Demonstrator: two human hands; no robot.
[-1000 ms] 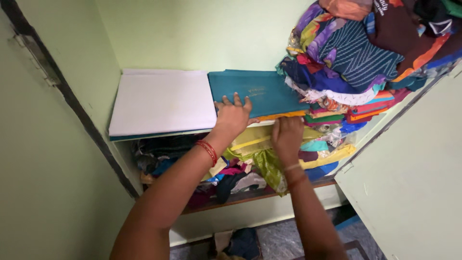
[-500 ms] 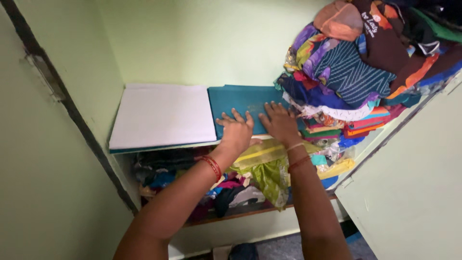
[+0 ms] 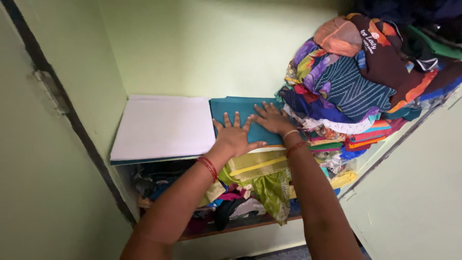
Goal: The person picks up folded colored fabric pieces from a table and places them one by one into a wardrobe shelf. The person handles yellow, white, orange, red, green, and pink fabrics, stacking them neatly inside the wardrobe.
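A flat teal folded cloth (image 3: 231, 107) lies on a cupboard shelf, right of a white sheet (image 3: 163, 126) that covers the shelf's left half. My left hand (image 3: 234, 136) rests palm down on the teal cloth's front part, fingers spread. Further back and to the right, my right hand (image 3: 271, 118) lies flat on the same cloth, close against the tall heap of colourful clothes (image 3: 356, 82). Neither hand grips anything. Under the teal cloth's front edge, yellow and green fabric (image 3: 260, 168) hangs out.
The lower shelf (image 3: 231, 226) is stuffed with mixed crumpled clothes. Pale green walls enclose the cupboard. A dark door frame (image 3: 77, 120) runs down the left and a pale green door (image 3: 414, 192) stands at the right. The clothes heap overhangs the shelf's right side.
My right hand came up from the fabric under the shelf edge onto the teal cloth and slid back. My left hand stayed on the cloth. The view tilted upward.
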